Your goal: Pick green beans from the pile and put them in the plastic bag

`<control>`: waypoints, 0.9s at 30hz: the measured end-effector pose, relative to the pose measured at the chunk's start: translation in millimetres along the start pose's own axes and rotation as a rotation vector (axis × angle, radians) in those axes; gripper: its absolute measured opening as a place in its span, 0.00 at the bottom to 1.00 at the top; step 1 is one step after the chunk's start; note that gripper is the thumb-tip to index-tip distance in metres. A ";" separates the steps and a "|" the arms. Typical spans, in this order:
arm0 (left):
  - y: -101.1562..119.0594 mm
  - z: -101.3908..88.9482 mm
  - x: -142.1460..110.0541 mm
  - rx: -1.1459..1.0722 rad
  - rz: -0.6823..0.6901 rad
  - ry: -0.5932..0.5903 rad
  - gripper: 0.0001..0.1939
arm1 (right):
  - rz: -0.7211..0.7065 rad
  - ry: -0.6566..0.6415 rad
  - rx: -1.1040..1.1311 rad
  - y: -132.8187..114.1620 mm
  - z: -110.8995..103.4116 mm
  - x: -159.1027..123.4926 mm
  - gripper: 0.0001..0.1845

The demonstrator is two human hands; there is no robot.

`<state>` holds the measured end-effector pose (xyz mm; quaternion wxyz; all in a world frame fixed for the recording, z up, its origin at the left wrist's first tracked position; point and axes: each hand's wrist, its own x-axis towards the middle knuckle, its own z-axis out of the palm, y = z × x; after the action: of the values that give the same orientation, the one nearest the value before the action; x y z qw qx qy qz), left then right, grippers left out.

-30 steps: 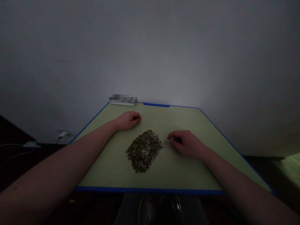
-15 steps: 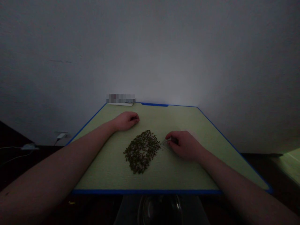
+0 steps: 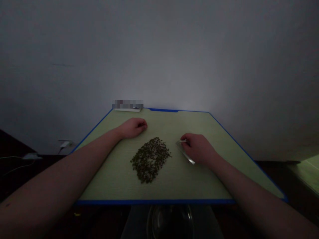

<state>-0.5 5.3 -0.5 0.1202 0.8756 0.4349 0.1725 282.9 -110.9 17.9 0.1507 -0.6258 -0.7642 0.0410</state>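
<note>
A spread of small dark green and brownish grains (image 3: 151,161), like beans or seeds, lies on the pale tabletop (image 3: 174,187). Beyond its upper left side rests my left hand (image 3: 134,127), curled closed on the table with nothing visible in it. To the right of the grains, my right hand (image 3: 198,147) pinches a flat, clear, shiny piece (image 3: 186,155) that looks like plastic. This piece slants from the fingertips down along the near side of the hand, apart from the grains. My palm and fingers hide part of it.
A blue edge (image 3: 154,201) frames the table, which stands against a grey wall (image 3: 164,59). In the far left corner sits a white tray-like object (image 3: 128,109), its top blurred out. Below the near edge is a round shiny bowl-like vessel (image 3: 171,220). A plug with cables (image 3: 65,144) is at left.
My right hand has drawn back from the edge of the grains, slightly right and away from me, turning the clear piece so its shiny long edge shows. My left hand stays almost still.
</note>
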 end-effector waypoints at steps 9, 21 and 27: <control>1.3 -0.9 -0.7 -0.002 -0.018 -0.005 0.15 | -0.142 -0.115 0.091 10.1 -5.3 -1.5 0.12; 1.2 -0.4 -0.5 0.004 -0.013 -0.006 0.14 | -0.336 -0.219 0.211 -2.0 -2.8 -2.2 0.13; -1.3 0.6 -0.2 0.001 0.013 0.003 0.14 | -0.305 -0.187 0.199 -0.2 -0.9 -1.2 0.13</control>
<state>-1.3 5.9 -1.6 0.1182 0.8782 0.4295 0.1742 283.1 -112.2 18.5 0.1447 -0.4784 -0.8529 0.1510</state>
